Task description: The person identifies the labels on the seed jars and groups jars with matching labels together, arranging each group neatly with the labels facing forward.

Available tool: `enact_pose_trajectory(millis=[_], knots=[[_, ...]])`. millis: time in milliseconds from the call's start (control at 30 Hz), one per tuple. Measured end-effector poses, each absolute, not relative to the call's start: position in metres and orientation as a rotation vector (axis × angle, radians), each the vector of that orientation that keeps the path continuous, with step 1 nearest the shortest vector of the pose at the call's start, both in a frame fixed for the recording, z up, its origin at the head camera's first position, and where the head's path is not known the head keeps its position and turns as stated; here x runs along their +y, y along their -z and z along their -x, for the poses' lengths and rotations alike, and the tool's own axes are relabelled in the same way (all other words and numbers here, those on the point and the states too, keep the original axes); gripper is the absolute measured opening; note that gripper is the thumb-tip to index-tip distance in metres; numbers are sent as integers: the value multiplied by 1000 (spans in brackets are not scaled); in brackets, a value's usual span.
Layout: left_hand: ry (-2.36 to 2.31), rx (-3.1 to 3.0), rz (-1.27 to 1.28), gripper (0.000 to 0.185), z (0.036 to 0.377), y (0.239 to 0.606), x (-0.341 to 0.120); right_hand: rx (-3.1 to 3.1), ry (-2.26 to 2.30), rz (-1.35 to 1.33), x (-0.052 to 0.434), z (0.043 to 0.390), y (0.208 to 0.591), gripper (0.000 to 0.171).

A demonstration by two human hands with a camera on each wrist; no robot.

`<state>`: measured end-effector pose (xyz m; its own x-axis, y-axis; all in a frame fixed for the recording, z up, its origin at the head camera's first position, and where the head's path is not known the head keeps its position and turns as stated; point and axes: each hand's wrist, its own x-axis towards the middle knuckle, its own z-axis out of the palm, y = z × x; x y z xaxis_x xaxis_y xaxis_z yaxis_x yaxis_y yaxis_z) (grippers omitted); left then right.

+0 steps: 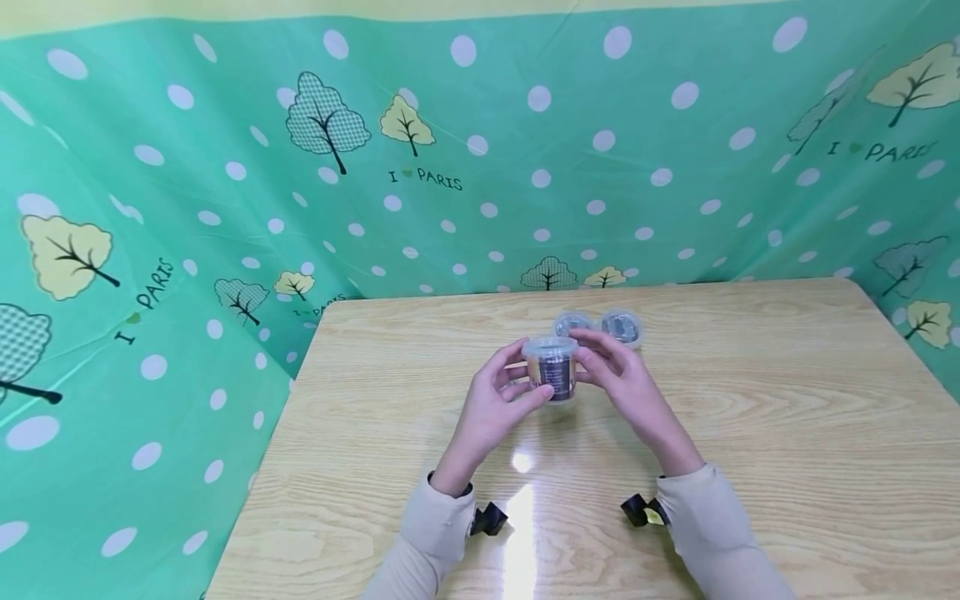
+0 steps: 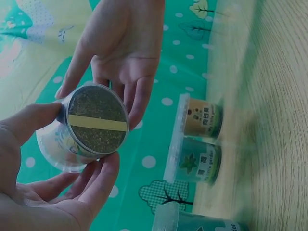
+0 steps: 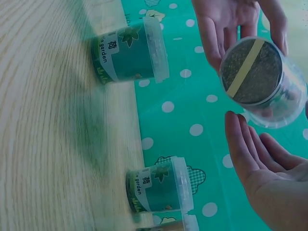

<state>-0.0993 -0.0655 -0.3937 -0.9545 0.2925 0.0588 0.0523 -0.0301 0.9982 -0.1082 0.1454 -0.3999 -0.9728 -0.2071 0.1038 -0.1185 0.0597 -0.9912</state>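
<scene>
A small clear plastic cup [image 1: 551,367] with a lid and dark contents is held above the wooden table [image 1: 750,433]. My left hand [image 1: 498,398] grips it between thumb and fingers. In the left wrist view the cup's round bottom [image 2: 96,120] shows dark green matter under a yellow strip, with my left hand [image 2: 53,192] curled round the cup. My right hand [image 1: 615,371] lies beside the cup with straight fingers [image 2: 137,91] close to its bottom. In the right wrist view my right hand [image 3: 260,168] is spread flat just below the cup [image 3: 260,79].
Two similar lidded cups [image 1: 573,323] [image 1: 622,327] stand on the table behind my hands. The wrist views show three labelled cups there, one tan [image 2: 202,118] and the others green [image 3: 127,50] [image 3: 156,185]. A green dotted cloth [image 1: 525,167] walls in the back and sides.
</scene>
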Motion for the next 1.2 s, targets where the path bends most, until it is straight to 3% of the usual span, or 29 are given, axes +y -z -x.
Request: enact_pose_trajectory(millis=[1200], knots=[[-2104, 2276, -281, 77, 89, 392, -55, 2273, 2074, 310, 140, 106, 398, 49]])
